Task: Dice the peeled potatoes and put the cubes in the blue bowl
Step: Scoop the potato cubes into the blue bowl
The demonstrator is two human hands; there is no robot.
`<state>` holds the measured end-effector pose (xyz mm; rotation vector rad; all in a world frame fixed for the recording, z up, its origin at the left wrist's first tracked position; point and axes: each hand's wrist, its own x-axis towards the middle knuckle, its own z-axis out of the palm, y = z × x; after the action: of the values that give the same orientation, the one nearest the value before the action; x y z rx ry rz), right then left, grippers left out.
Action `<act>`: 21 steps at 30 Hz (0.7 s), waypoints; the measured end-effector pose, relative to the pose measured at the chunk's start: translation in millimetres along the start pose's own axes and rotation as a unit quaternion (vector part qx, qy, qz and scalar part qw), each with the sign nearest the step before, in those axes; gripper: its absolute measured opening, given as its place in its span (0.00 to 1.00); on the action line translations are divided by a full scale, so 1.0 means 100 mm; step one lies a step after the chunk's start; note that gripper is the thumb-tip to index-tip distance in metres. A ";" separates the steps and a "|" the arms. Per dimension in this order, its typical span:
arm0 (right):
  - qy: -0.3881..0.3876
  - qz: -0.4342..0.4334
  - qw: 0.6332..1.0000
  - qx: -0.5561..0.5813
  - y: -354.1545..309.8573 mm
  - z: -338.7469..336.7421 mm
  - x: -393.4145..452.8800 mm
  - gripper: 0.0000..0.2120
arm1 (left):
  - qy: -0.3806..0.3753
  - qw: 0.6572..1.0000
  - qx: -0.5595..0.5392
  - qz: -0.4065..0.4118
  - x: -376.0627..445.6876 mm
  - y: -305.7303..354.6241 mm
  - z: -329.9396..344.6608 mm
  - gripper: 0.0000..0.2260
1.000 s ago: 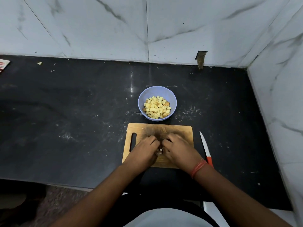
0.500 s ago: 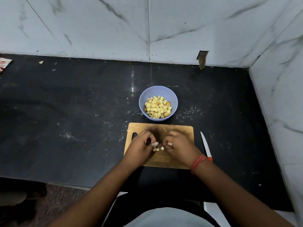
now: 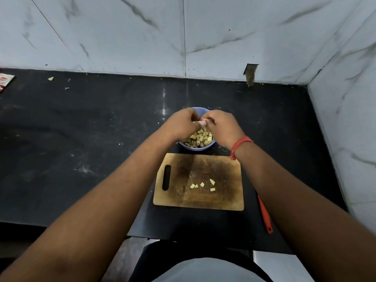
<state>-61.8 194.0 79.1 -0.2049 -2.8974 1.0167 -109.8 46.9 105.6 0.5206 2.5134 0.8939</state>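
Blue plastic shows only at the rim of the bowl (image 3: 200,109) as our two hands meet above it, over a black stone counter (image 3: 81,129) backed by white marble tiles. Our left hand (image 3: 181,124) and right hand (image 3: 222,126) hang knuckles up with fingers curled inward, their tips (image 3: 203,123) touching between the two hands. Whether those curled fingers clasp any potato we cannot tell, since the backs of the hands hide the palms. Directly beneath the fingertips, pale yellow potato cubes (image 3: 200,138) fill the bowl. Nearer to us than the fingers, below the wrists, lies the wooden cutting board (image 3: 223,176), its handle slot on the left-hand side. Five loose cubes (image 3: 202,184) sit near its middle, well apart from both hands. A red thread band (image 3: 241,143) circles our right wrist. To the right of the board, under our right forearm, the orange handle of a knife (image 3: 264,215) lies on the counter; its blade is hidden. Far to the left of the fingers, at the counter's edge, sits a red and white packet (image 3: 5,81).
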 end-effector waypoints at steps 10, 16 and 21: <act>-0.127 -0.165 0.975 -0.076 0.44 0.26 -1.16 0.12 | -0.025 0.991 -0.025 0.127 -1.01 -0.83 0.60 0.08; -0.163 -0.246 0.941 -0.163 0.56 0.53 -1.35 0.14 | -0.044 0.967 0.168 0.186 -1.10 -1.01 1.03 0.14; -0.123 -0.260 0.943 -0.165 0.61 0.62 -1.35 0.05 | -0.028 0.962 0.183 0.199 -1.09 -0.96 1.08 0.07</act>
<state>71.7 183.2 -9.8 0.6889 -3.0475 0.4952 16.3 -19.8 -5.1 1.1856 2.5744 0.5258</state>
